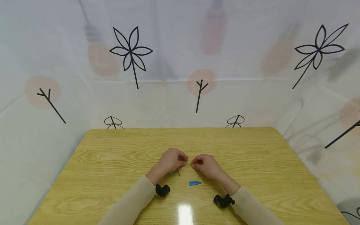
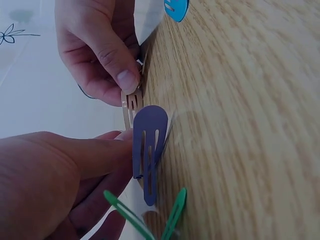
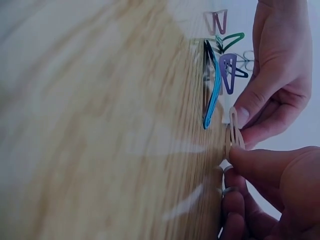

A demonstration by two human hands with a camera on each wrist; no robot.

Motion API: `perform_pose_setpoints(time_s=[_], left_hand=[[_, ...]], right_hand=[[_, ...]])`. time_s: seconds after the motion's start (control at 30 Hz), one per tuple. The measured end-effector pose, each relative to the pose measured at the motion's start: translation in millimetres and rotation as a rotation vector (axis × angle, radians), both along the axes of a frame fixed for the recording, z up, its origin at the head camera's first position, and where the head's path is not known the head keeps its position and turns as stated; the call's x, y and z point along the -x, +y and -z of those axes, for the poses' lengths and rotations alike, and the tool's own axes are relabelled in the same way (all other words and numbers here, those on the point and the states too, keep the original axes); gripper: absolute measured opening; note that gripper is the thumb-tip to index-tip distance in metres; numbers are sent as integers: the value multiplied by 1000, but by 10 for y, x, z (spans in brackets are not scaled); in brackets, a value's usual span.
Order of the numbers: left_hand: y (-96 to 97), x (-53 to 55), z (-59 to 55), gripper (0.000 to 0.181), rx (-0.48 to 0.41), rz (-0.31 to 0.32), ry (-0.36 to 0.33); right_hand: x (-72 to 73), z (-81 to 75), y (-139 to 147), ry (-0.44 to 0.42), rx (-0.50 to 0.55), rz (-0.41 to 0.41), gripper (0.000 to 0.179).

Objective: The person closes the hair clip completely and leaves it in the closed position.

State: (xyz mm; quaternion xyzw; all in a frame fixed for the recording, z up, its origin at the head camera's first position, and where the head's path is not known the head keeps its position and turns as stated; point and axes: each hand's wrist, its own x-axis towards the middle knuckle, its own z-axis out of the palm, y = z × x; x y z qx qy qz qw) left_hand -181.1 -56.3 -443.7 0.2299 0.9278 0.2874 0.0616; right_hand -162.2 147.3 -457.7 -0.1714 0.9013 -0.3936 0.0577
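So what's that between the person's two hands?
A pale hair clip, held by both the left hand and the right hand. Both wrist views show it.

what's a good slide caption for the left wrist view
Left hand and right hand hold a pale hair clip, with a purple clip, green clip and blue clip nearby.

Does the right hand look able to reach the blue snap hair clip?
Likely yes: the blue snap hair clip lies on the tabletop near the right hand with nothing visibly covering it, but that hand pinches a beige snap clip.
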Motion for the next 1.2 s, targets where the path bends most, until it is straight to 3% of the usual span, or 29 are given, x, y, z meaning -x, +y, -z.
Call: perform_pose_setpoints(time_s=[0.57,0.83,1.2], left_hand=[[-37,-1,-43,6,27,49,34],[-65,-1,-26,8,44,74,49],[-71,-53,-61,6,-3,76,59]], right_hand=[[36,-21,-1,7,22,9,7],[-10,-63,-13,-48,39,21,8],[-53,-112,28,-41,74,-29,8]])
